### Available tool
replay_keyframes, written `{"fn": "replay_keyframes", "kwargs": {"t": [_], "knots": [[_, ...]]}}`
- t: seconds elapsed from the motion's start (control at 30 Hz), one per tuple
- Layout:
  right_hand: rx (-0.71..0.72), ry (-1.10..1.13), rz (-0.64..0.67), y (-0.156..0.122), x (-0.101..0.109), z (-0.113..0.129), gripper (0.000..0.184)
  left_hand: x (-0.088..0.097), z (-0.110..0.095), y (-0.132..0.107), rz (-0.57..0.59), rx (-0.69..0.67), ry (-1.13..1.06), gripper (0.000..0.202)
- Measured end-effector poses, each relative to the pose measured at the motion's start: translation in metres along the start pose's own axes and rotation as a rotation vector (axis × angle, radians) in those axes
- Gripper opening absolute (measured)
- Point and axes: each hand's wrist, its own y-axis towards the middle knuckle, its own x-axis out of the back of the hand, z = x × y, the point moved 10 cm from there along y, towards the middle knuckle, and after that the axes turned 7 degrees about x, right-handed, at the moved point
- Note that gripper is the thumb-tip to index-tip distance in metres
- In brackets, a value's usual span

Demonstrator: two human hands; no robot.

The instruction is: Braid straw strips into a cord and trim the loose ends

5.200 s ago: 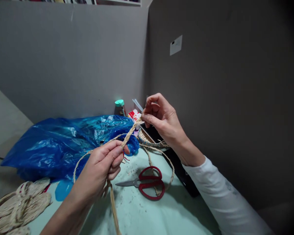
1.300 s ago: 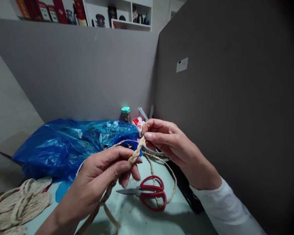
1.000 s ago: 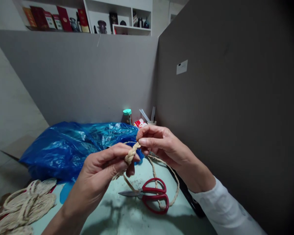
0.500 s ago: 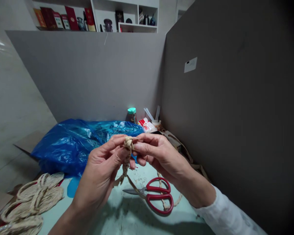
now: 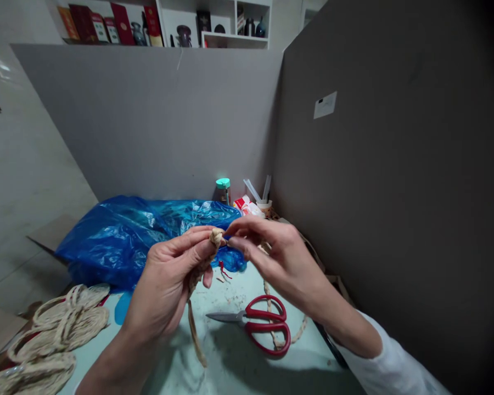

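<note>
My left hand [image 5: 175, 274] pinches a braided straw cord [image 5: 216, 237] between thumb and fingers, its knotted top showing above the thumb. Part of the braid is hidden inside the palm, and a loose flat tail [image 5: 195, 337] dangles below. Just right of the knot, my right hand [image 5: 271, 249] has its thumb and fingertips around a thin straw strand; the tips are slightly blurred. Red-handled scissors [image 5: 267, 323] lie on the table below the hands, blades pointing left. Another thin braided cord [image 5: 300, 332] lies partly under their handles.
Woven straw soles [image 5: 61, 329] are stacked at the left edge of the pale green table [image 5: 230, 378]. Behind the hands spreads a blue plastic bag [image 5: 111, 236]. A green-lidded jar [image 5: 223, 191] and a cup [image 5: 264, 206] stand near grey partitions [image 5: 148, 120]. Red thread bits [image 5: 225, 270] lie mid-table.
My right hand has rotated and shifted slightly at the knot, its fingers lifting. The braid has tilted deeper into my left palm, and its loose tail now hangs left of the scissors.
</note>
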Motion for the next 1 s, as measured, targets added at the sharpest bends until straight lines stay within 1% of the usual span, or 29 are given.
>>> {"fn": "replay_keyframes", "kwargs": {"t": [0.07,0.13,0.17,0.23,0.3,0.37,0.4,0.53,0.6,0.63,0.73,0.83,0.87,0.93,1.0], "knots": [[0.072,-0.091,-0.05,0.0,0.014,0.011,0.014,-0.002,0.004,0.0,0.021,0.042,0.064,0.016],[0.156,-0.087,-0.012,0.001,0.015,0.022,0.021,-0.005,0.007,-0.001,0.048,0.051,0.141,0.016],[0.201,-0.088,0.016,0.0,0.014,0.026,0.021,-0.005,0.008,-0.001,0.054,0.043,0.18,0.016],[0.273,-0.12,0.044,0.0,0.011,0.032,0.013,-0.005,0.009,-0.001,0.051,0.02,0.255,0.016],[0.302,-0.157,0.044,0.0,0.011,0.031,0.01,-0.004,0.006,-0.002,0.032,-0.023,0.341,0.017],[0.294,-0.181,0.023,0.0,0.013,0.028,0.012,-0.006,-0.002,-0.005,0.0,-0.111,0.463,0.018],[0.287,-0.191,0.008,0.001,0.015,0.026,0.012,-0.008,-0.008,-0.008,-0.018,-0.179,0.539,0.017],[0.271,-0.203,-0.043,0.001,0.023,0.024,0.011,-0.027,-0.033,-0.028,-0.063,-0.546,0.85,0.019],[0.28,-0.193,-0.049,0.0,0.024,0.026,0.01,-0.034,-0.04,-0.04,-0.092,-0.714,0.947,0.02],[0.292,-0.189,-0.046,0.0,0.024,0.028,0.011,-0.036,-0.042,-0.045,-0.113,-0.772,0.976,0.02],[0.334,-0.184,-0.001,-0.001,0.018,0.032,0.013,-0.034,-0.047,-0.052,-0.181,-0.858,1.002,0.022],[0.371,-0.183,0.026,-0.002,0.012,0.034,0.024,-0.033,-0.05,-0.056,-0.206,-0.909,1.005,0.024],[0.384,-0.185,0.018,-0.002,0.011,0.034,0.023,-0.034,-0.05,-0.056,-0.207,-0.925,1.014,0.024],[0.405,-0.197,-0.003,-0.003,0.009,0.036,0.014,-0.037,-0.05,-0.057,-0.2,-0.946,1.04,0.023],[0.414,-0.204,-0.013,-0.003,0.007,0.037,0.011,-0.038,-0.05,-0.058,-0.206,-0.959,1.065,0.021]]}}
